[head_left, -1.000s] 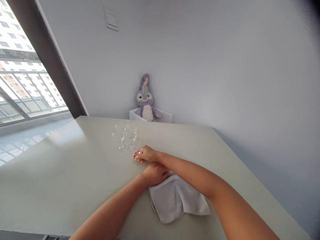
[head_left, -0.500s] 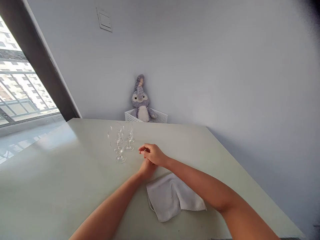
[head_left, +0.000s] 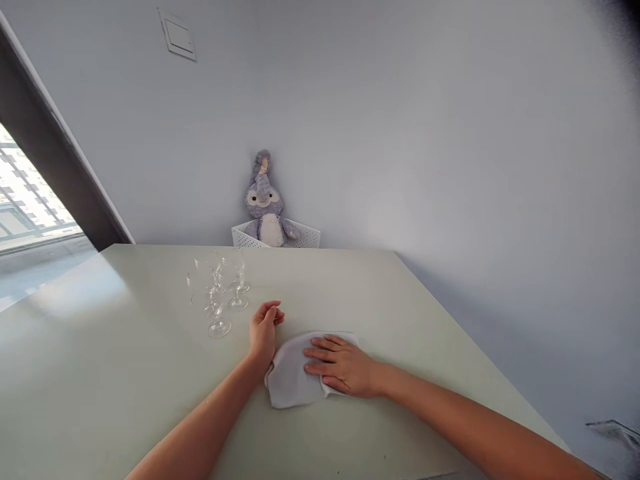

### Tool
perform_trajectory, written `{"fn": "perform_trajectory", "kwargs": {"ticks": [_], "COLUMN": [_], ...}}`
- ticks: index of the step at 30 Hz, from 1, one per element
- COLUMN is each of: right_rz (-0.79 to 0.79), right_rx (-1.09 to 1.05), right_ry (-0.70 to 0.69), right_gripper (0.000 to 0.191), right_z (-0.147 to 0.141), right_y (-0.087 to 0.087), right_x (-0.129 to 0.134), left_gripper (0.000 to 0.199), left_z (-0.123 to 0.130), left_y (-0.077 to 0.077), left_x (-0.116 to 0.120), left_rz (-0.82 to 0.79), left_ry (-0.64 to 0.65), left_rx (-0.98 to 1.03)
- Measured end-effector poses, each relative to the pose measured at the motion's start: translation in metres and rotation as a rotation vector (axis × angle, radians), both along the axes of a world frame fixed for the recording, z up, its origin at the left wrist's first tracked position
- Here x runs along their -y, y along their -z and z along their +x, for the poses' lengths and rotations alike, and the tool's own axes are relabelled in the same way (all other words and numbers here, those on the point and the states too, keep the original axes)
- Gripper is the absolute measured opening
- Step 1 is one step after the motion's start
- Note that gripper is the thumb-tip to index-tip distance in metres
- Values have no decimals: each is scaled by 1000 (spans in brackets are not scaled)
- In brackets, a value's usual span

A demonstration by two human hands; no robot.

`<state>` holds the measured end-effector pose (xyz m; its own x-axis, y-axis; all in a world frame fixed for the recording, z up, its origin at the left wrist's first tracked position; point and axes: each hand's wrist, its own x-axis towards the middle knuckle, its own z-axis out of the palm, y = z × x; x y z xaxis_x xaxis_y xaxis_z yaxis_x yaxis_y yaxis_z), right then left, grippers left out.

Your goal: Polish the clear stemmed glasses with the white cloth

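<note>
A white cloth (head_left: 293,377) lies on the pale table in front of me, bunched along its front right edge. My right hand (head_left: 343,367) rests flat on the cloth with its fingers spread. Just beyond the cloth's left end, my left hand (head_left: 265,327) stands on its side on the table, fingers loosely bent. Nothing shows in it, and its wrist is close to the cloth's edge. Left of that hand stands a group of several clear stemmed glasses (head_left: 219,327), overlapping one another in view.
At the table's far edge, a grey plush toy (head_left: 271,230) sits in a white perforated basket (head_left: 310,238) against the wall. A light switch (head_left: 179,37) is on the wall. The pale table (head_left: 125,373) spreads left towards a dark-framed window (head_left: 37,193).
My right hand has moved from above the left hand down onto the cloth. The cloth has shifted away from me and changed shape. The view has turned slightly right.
</note>
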<state>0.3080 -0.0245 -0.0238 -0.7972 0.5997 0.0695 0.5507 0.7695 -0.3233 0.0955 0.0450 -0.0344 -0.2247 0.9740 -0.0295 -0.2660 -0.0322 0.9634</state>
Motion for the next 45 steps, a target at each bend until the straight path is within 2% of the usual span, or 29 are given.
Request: {"fn": "perform_trajectory", "kwargs": {"ticks": [4,7,11,14,17,21,24,26,29,32,36,39,42,45], "right_rz": [67,96,96,109,114,113,127,153,190,191,201,223,213,204], "right_rx": [16,38,127,160,188,238,276,293,291,276,208,118,86,71], "right_ry": [9,123,467,704,887,1091,1177,1175,1104,987,727,513,436,432], "right_gripper": [41,42,42,43,44,44,42,40,37,36,43,41,42,44], "right_z": [-16,-17,9,53,111,183,212,216,202,168,96,31,-19,-42], "right_y": [8,9,9,8,9,7,4,4,5,8,9,8,9,12], "right_x": [-59,-115,-178,-200,-196,-161,-128,-109,-89,-77,-64,-49,-34,-25], "left_gripper": [19,17,17,18,18,18,18,19,21,22,21,19,22,20], "left_z": [-8,-14,-16,-16,-16,-16,-15,-13,-10,-8,-7,-3,3,4], "left_y": [1,4,3,0,0,3,5,5,3,3,4,-3,-18,-35], "left_x": [-3,-7,-7,-5,-6,-8,-10,-11,-10,-10,-9,-5,5,19], "left_rz": [-9,5,7,13,13,12,21,26,36,42,35,14,-86,-244], "left_ry": [-155,-131,-47,-18,-3,-18,-33,-36,-22,-14,-34,-64,-145,-249], "left_rx": [17,6,-96,-119,-123,-129,-139,-164,-207,-224,-223,-187,28,369]}}
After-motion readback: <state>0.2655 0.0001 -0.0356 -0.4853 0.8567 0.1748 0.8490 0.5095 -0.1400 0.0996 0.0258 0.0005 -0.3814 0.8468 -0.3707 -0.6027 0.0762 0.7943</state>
